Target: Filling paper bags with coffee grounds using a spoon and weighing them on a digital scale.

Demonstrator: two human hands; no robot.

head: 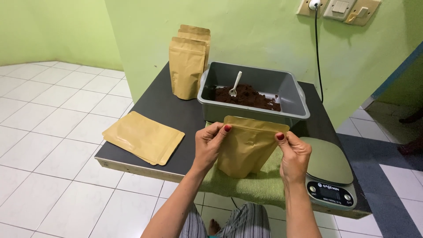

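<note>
Both hands, left [210,143] and right [293,154], pinch the pouch [246,147] top between them.

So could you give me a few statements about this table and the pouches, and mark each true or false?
1. Both hands hold one kraft paper pouch by its top edge, the left hand and the right hand at opposite corners. True.
2. The white spoon lies on the digital scale. False: it stands in the dark brown powder inside the grey plastic tub.
3. A stack of flat empty pouches lies at the table's left edge. True.
4. The upright pouches stand on the green towel. False: they stand on the dark tabletop left of the tub.
</note>
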